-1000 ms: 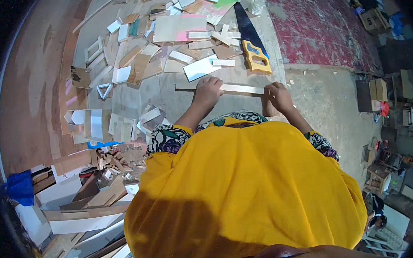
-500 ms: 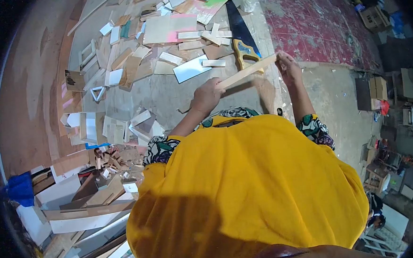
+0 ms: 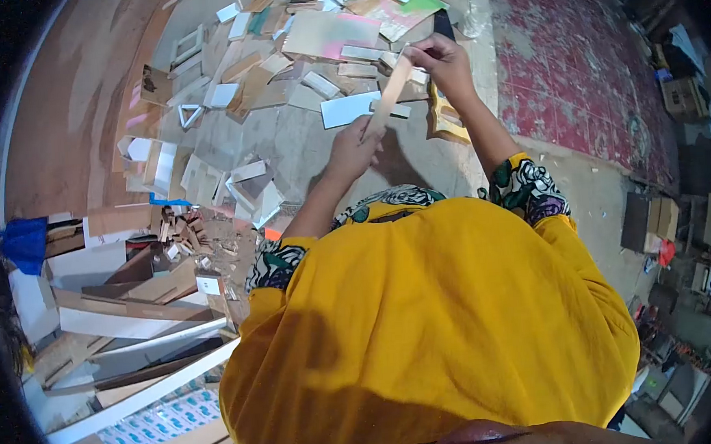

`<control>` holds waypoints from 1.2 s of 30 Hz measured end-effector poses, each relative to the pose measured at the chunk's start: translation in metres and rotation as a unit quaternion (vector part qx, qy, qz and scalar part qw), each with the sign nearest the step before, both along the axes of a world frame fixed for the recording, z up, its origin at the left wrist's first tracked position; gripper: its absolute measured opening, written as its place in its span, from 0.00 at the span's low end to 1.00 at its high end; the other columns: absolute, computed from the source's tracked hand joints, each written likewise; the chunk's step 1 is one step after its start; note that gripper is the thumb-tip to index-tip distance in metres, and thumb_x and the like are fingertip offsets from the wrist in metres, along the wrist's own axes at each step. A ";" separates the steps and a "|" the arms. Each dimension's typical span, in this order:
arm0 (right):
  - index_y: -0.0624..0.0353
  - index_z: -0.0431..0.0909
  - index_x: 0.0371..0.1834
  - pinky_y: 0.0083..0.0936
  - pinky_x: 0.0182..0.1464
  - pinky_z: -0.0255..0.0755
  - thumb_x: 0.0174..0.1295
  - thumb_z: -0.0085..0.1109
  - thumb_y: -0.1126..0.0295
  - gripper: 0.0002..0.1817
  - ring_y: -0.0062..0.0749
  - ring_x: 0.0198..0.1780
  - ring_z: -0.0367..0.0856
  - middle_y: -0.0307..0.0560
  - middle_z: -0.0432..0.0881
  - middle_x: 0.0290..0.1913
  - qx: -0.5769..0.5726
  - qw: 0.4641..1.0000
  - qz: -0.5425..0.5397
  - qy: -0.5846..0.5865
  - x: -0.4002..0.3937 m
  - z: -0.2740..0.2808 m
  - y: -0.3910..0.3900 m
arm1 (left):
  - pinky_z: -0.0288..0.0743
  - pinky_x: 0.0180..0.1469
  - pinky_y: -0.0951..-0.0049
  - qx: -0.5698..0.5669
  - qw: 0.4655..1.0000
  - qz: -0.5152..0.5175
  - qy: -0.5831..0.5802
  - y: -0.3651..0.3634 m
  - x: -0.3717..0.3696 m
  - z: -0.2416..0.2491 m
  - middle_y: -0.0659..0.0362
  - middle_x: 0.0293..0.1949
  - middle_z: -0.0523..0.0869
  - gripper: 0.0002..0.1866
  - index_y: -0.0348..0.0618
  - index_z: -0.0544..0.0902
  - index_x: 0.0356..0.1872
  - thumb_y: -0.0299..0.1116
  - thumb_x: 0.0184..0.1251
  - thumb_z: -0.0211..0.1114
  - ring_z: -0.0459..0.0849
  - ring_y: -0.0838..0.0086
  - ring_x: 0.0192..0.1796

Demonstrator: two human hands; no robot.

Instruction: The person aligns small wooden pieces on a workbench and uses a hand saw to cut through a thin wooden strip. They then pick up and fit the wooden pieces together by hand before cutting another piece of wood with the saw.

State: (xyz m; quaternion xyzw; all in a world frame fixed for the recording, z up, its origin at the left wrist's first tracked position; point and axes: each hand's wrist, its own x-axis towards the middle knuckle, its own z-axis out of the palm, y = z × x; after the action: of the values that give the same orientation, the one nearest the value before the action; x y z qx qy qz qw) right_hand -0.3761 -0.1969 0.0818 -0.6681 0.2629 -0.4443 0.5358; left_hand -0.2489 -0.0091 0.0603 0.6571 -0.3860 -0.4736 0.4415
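Note:
A narrow pale wooden strip (image 3: 392,93) slants upward between my two hands, above the work surface. My left hand (image 3: 353,150) is closed round its lower end. At the upper end, the thumb and fingers of my right hand (image 3: 441,60) pinch the strip. Beneath my right forearm lies a handsaw with a yellow handle (image 3: 445,119), its dark blade partly hidden by my right hand. A white rectangular piece (image 3: 349,109) rests on the surface just beyond my left hand.
Many wood offcuts lie beyond my hands, among them a pink-stained board (image 3: 333,34). A small triangular frame (image 3: 191,115) is at the left. Long boards and scraps (image 3: 133,309) are heaped at lower left. Cardboard boxes (image 3: 659,220) stand on the right.
The strip has swung from a shallow slant to a steep one. My right hand has moved up and left with its end. The camera view has shifted, and my right hand now covers part of the saw.

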 end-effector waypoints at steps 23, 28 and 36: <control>0.60 0.79 0.41 0.25 0.41 0.71 0.57 0.58 0.64 0.13 0.32 0.35 0.79 0.48 0.81 0.33 0.000 0.977 0.099 0.187 0.058 -0.051 -0.003 | 0.66 0.16 0.81 0.064 0.974 0.216 0.007 0.101 0.042 -0.015 0.60 0.21 0.77 0.20 0.35 0.71 0.56 0.33 0.65 0.56 0.74 0.80 0.15; 0.62 0.76 0.49 0.16 0.41 0.69 0.57 0.58 0.76 0.15 0.16 0.39 0.75 0.36 0.80 0.40 0.166 0.956 0.209 0.118 -0.007 0.004 0.026 | 0.66 0.17 0.82 0.073 0.985 0.155 0.012 0.082 0.028 0.004 0.61 0.20 0.77 0.19 0.37 0.72 0.56 0.32 0.65 0.56 0.74 0.81 0.15; 0.51 0.73 0.58 0.22 0.36 0.71 0.55 0.55 0.72 0.23 0.26 0.32 0.78 0.47 0.81 0.36 -0.002 0.973 0.057 0.225 -0.078 0.013 0.062 | 0.70 0.22 0.83 0.029 0.998 0.045 0.034 0.052 -0.005 0.031 0.61 0.24 0.79 0.16 0.38 0.76 0.53 0.30 0.64 0.56 0.77 0.82 0.21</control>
State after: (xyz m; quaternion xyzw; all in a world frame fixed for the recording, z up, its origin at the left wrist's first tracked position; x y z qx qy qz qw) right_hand -0.4537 -0.1350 0.0950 -0.7660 0.3374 -0.2520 0.4857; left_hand -0.2539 0.0432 0.0912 0.6695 -0.3270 -0.4864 0.4564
